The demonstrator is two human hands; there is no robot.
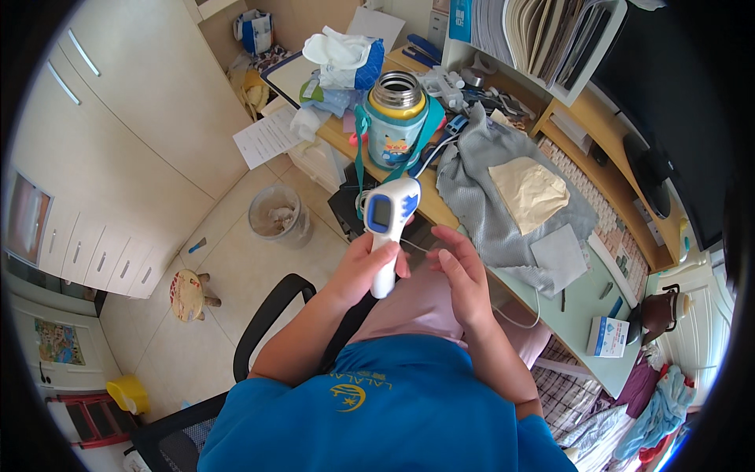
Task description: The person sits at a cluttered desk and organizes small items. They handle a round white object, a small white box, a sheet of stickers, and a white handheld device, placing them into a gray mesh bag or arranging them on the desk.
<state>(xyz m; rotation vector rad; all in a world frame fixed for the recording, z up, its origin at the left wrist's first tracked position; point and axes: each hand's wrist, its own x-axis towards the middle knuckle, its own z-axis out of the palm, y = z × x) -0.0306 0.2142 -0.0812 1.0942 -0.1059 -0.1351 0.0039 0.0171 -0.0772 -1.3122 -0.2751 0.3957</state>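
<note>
My left hand (354, 271) grips a white and blue infrared thermometer (386, 231) by its handle, its small dark screen facing up towards me. To the right, my right hand (466, 283) holds nothing, its fingers apart and slightly curled. A thin white cable (527, 325) passes by that hand; what it joins is hidden. Beyond the thermometer, an uncapped steel-necked bottle (394, 133) stands upright on the desk in a light-blue cartoon sleeve with a teal strap. A crumpled grey cloth (472, 183) lies right of it, with a piece of brown paper (528, 192) on top.
A pack of wipes or tissues (368, 65) stands behind the bottle. A keyboard (581, 189) lies partly under the cloth, below a monitor (690, 118). A small box (607, 337) sits near the desk's right end. On the floor are a lined bin (302, 227) and a stool (184, 295).
</note>
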